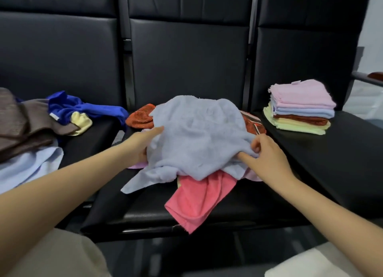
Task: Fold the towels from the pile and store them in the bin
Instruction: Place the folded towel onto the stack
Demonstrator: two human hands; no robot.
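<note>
A crumpled pale lavender-blue terry towel is spread over the top of a loose pile of towels on the middle black padded seat, at the centre of the view. Its left edge is held by the left hand, whose thumb lies along the top of the cloth while the other fingers are tucked beneath it. At about four o'clock from the towel's middle, its near right edge is pinched by the right hand, fingers curled into the fabric.

Under the lavender towel, a coral-pink towel hangs out at six o'clock over the front of the seat. A rust-orange textured cloth shows at ten o'clock, and a red patterned cloth peeks out at three o'clock. A pale pink edge can be made out below the pile, though how many towels lie hidden there cannot be told.

On the right-hand seat, at two o'clock, a neat stack of folded towels is seen: pink on top, then pale blue, rust-red and pale yellow layers. On the left-hand seat, at nine o'clock, unfolded cloths are heaped: a royal-blue towel, a small pale yellow cloth, a brown towel and a light blue sheet-like cloth beneath it. Black padded seat backs fill the upper part of the view.
</note>
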